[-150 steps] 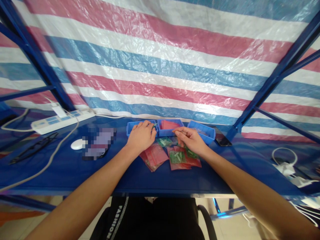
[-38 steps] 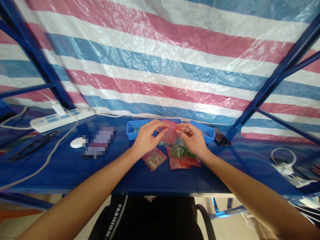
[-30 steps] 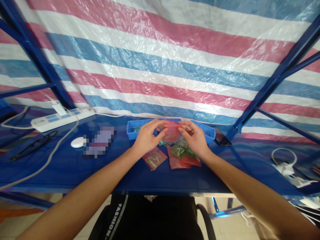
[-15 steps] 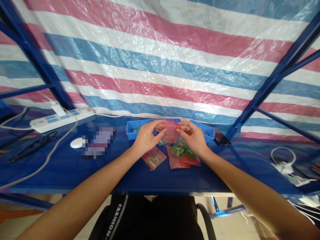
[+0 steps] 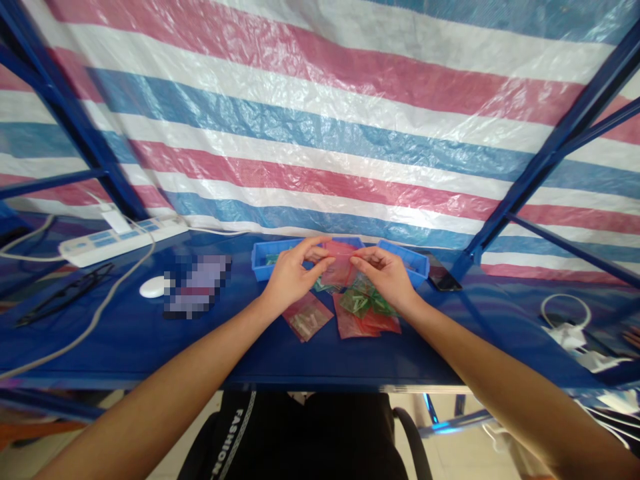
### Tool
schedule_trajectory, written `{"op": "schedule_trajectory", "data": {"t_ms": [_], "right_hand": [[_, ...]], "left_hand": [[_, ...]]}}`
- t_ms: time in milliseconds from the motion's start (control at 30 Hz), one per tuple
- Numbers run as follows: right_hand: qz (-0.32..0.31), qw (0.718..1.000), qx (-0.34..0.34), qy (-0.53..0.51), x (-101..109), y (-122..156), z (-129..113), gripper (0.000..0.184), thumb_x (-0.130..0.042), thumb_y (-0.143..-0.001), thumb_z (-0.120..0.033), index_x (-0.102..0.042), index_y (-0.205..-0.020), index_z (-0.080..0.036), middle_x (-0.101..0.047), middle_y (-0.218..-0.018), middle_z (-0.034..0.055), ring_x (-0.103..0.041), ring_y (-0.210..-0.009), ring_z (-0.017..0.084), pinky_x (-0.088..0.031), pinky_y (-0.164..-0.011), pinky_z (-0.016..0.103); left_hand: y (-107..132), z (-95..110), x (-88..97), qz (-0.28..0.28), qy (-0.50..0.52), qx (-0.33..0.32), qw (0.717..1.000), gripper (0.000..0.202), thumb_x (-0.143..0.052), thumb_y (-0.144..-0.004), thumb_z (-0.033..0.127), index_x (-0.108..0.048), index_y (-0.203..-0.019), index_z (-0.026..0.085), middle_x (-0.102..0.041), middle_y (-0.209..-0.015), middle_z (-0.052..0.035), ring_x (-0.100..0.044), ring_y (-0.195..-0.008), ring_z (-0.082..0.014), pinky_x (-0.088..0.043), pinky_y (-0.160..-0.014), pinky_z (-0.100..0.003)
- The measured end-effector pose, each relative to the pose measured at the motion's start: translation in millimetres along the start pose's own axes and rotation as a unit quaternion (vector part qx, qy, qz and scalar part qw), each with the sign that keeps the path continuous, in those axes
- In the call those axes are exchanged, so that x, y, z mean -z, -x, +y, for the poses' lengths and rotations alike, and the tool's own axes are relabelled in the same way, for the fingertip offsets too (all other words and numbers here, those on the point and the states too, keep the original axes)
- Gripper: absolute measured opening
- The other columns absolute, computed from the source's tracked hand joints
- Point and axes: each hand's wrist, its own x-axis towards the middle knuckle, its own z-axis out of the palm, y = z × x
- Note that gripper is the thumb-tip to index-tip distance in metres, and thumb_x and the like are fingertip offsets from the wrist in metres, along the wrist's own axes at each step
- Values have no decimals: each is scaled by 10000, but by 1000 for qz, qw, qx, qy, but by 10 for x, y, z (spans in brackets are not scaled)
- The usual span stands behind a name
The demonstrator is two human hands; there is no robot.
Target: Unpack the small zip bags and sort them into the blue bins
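Observation:
Between both hands a small see-through red plastic bag [image 5: 339, 265] is held up by its sides, over the blue bins. My left hand [image 5: 295, 270] pinches its left edge with thumb and fingertips. My right hand [image 5: 383, 272] pinches the right edge in the same way. Below, on the blue table, lies a red bag with pale pieces in it [image 5: 307, 319]. To its right, green bags [image 5: 364, 303] with small pieces rest on top of red bags [image 5: 360, 327]. Behind the hands stand a left blue bin [image 5: 261, 263] and a right blue bin [image 5: 419, 265], partly covered.
A dark phone [image 5: 444, 275] lies beside the right bin. On the left are a blurred-out purple object [image 5: 203, 283], a white mouse-like object [image 5: 154, 287], glasses [image 5: 67, 293] and a power strip [image 5: 125, 241] with a cable. A white charger [image 5: 570, 335] sits at the right.
The red bag between my hands has shifted slightly, and its upper edge now sits a little differently between my fingers. Both hands keep their pinch; the things on the table stay put.

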Motion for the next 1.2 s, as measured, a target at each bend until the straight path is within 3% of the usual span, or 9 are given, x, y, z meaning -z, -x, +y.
{"op": "schedule_trajectory", "data": {"t_ms": [267, 367, 433, 500, 633, 733, 833, 1033, 1200], "right_hand": [[-15, 999, -25, -26, -23, 0, 25, 369, -856, -818, -568, -720, -939, -246, -775, -912, 16, -711, -818, 207, -586, -811, 368], [10, 1000, -19, -22, -19, -10, 0, 384, -838, -829, -585, -682, -927, -248, -726, -827, -6, -661, -727, 181, -566, -727, 334], [26, 999, -13, -21, -17, -11, -32, 379, -829, -843, -580, -659, -913, -249, -688, -774, -18, -623, -673, 167, -546, -677, 319], [23, 999, -7, -21, -21, 3, -76, 373, -819, -858, -577, -649, -904, -248, -674, -752, -19, -611, -655, 164, -542, -662, 316], [-37, 998, -24, -35, -57, 62, -191, 382, -808, -872, -588, -697, -998, -246, -749, -897, 18, -695, -778, 195, -603, -766, 351], [-83, 993, -36, -70, -83, 96, -269, 392, -761, -917, -597, -744, -1113, -258, -780, -1088, 51, -741, -986, 235, -625, -903, 395], [-104, 991, -27, -86, -90, 100, -297, 381, -716, -951, -603, -770, -1135, -273, -769, -1199, 61, -728, -1109, 265, -632, -938, 420], [-8, 999, 0, -36, -60, 59, -189, 366, -795, -901, -532, -728, -1139, -260, -734, -1011, 44, -698, -901, 216, -606, -723, 333], [18, 999, -5, -41, -52, 37, -120, 508, -876, -822, -479, -661, -1238, -282, -708, -1099, 33, -675, -874, 195, -599, -710, 325]], "left_hand": [[-6, 49, 9, 31, -35, -21, 999, 412, -682, -1012, 382, -621, -1390, 229, -791, -1114, -62, -758, -925, -203, -615, -886, -349], [6, 65, 14, 48, -95, -76, 991, 272, -660, -1027, 358, -690, -1254, 211, -741, -1193, -93, -712, -997, -215, -593, -921, -367], [19, 71, 0, 20, -102, -109, 989, 206, -645, -1041, 357, -726, -1148, 201, -720, -1192, -104, -692, -1049, -224, -581, -915, -357], [34, 76, -30, -34, -91, -114, 989, 242, -643, -1045, 387, -729, -1184, 209, -714, -1198, -106, -693, -1041, -222, -581, -859, -335], [51, 94, -80, -101, -94, -105, 985, 447, -734, -972, 521, -690, -1290, 212, -718, -1215, -106, -701, -1042, -249, -571, -891, -360], [44, 96, -66, -90, -119, -89, 985, 418, -736, -962, 546, -708, -1171, 185, -728, -1048, -78, -686, -935, -237, -535, -834, -343], [29, 61, -35, -63, -113, -60, 990, 326, -608, -1053, 480, -717, -1018, 174, -709, -901, -51, -645, -796, -192, -476, -722, -298], [21, -21, -44, -29, -54, 5, 998, 369, -561, -1071, 478, -746, -959, 179, -720, -847, -29, -633, -751, -178, -451, -679, -274], [23, -24, -61, -35, 11, 35, 999, 395, -581, -1053, 514, -777, -997, 177, -670, -785, -7, -557, -681, -155, -392, -601, -254]]}}
